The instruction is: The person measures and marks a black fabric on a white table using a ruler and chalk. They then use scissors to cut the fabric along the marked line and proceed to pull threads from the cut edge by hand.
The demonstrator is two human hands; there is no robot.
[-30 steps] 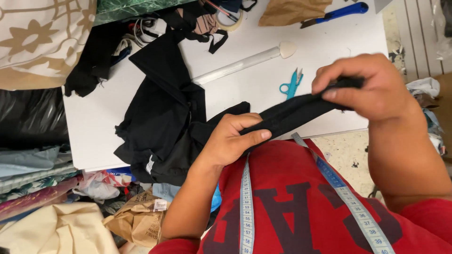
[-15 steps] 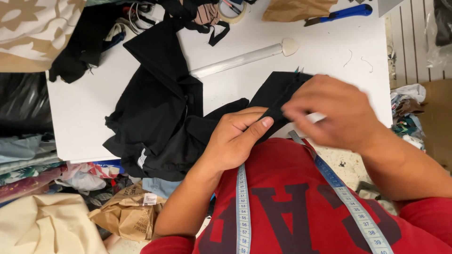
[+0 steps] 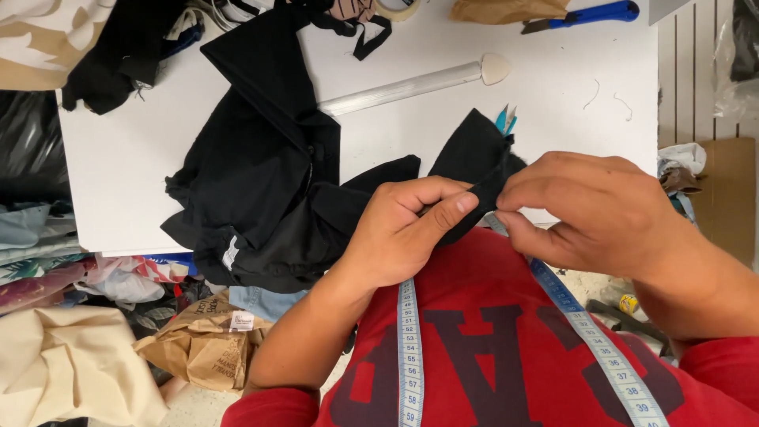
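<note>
A black garment (image 3: 261,174) lies heaped on the white table (image 3: 118,182), and one of its ends reaches toward me. My left hand (image 3: 403,229) pinches that end of the black fabric (image 3: 474,154) between thumb and forefinger. My right hand (image 3: 589,209) grips the same fabric edge just to the right, fingertips almost touching those of the left. The fabric is lifted off the table near my chest. A blue measuring tape (image 3: 409,348) hangs around my neck over a red shirt.
Small blue snips (image 3: 504,119) peek out behind the fabric. A clear tube with a white cap (image 3: 411,85), a blue-handled cutter (image 3: 589,14) and a tape roll (image 3: 395,8) lie on the table. Fabric piles (image 3: 47,372) and a brown paper bag (image 3: 202,344) sit at the left.
My right hand has moved left and down toward my left hand, bringing the stretched black strip together. Both hands now pinch the fabric close to each other near my chest.
</note>
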